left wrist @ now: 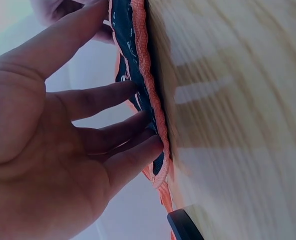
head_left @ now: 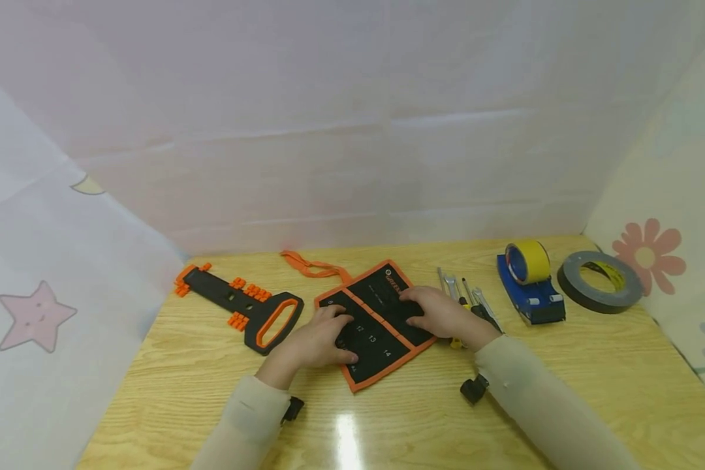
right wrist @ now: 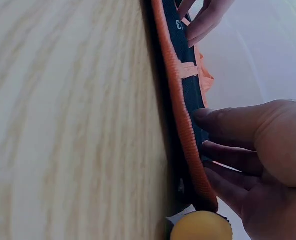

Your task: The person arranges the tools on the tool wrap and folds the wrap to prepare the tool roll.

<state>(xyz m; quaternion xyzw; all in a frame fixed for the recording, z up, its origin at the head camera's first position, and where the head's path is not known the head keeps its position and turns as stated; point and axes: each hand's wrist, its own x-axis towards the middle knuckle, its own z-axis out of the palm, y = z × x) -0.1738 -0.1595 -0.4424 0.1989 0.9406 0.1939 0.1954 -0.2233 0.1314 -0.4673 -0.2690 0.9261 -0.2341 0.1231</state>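
Observation:
A black tool pouch with orange edging [head_left: 382, 349] lies flat on the wooden table, with white numbers such as 12, 13 and 14 on its pockets. My left hand [head_left: 320, 341] rests on its left part, fingers spread, fingertips touching the fabric. On the right part, the fingertips and thumb of my right hand [head_left: 443, 312] press on the cloth. In the left wrist view the spread fingers [left wrist: 105, 100] touch the pouch beside its orange border [left wrist: 143, 55]. An orange tie strap [head_left: 311, 264] trails from the pouch's far left corner.
Wrenches [head_left: 451, 285] and screwdrivers [head_left: 466, 290] lie right of the pouch, partly under my right forearm. A black-and-orange rack [head_left: 211, 287] lies left. Further right are a blue tape dispenser [head_left: 514, 287] with yellow tape [head_left: 537, 261] and a grey tape roll [head_left: 581, 290]. Cloth walls [head_left: 352, 176] surround the table.

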